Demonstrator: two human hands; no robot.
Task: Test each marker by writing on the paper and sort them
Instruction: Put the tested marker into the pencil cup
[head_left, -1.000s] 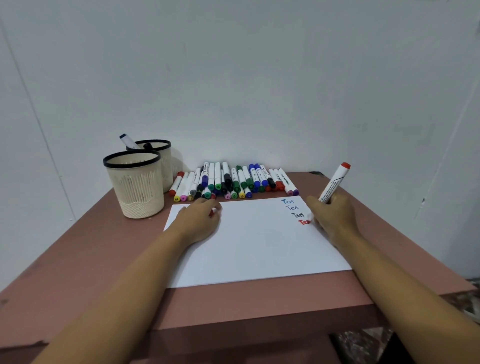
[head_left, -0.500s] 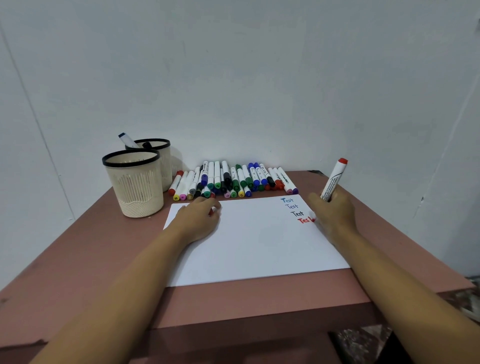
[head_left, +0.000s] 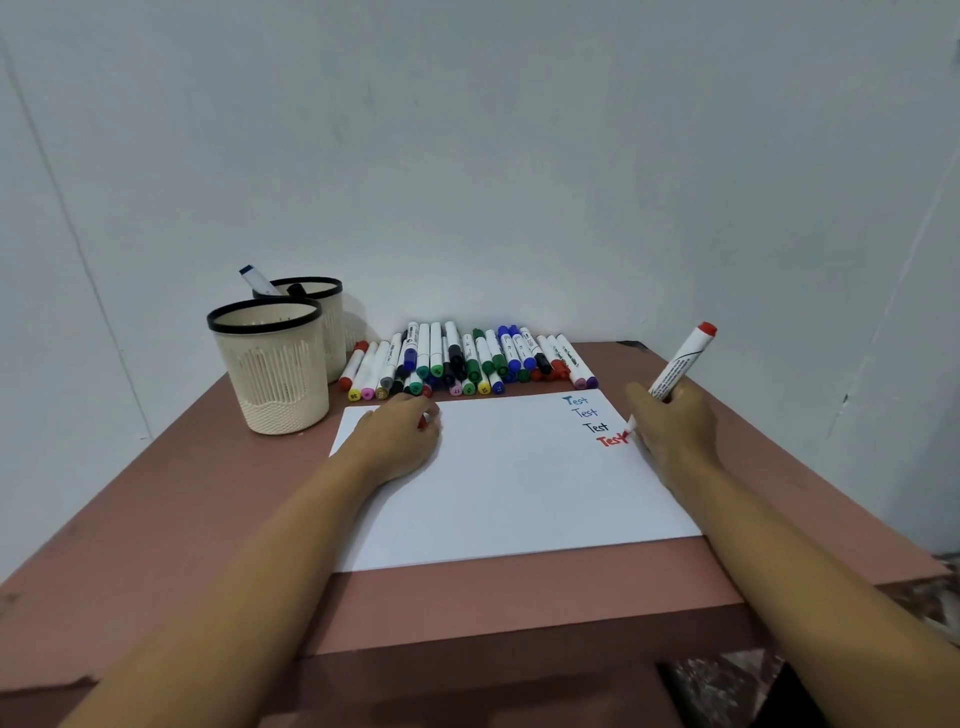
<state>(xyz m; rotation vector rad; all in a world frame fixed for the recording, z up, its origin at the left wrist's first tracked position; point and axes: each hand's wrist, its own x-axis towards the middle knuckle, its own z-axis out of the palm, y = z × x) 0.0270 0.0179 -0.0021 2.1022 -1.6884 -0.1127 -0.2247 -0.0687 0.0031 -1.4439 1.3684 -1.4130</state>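
Observation:
My right hand (head_left: 672, 423) grips a white marker with a red end (head_left: 681, 364), its tip touching the white paper (head_left: 509, 483) at a red "Test" (head_left: 612, 441). Three more "Test" words in blue and black stand above it. My left hand (head_left: 397, 436) rests on the paper's far left corner, fingers curled around a small red cap (head_left: 422, 423). A pile of markers (head_left: 467, 364) lies along the paper's far edge.
Two cream mesh cups with black rims stand at the left: the near cup (head_left: 270, 364) and the far cup (head_left: 324, 322), which holds a blue-ended marker (head_left: 255, 279). The pink table (head_left: 156, 519) meets a white wall behind; its front edge is close.
The red word has grown from "Te" to a full "Test" as my right hand moved slightly right. My left hand stayed still.

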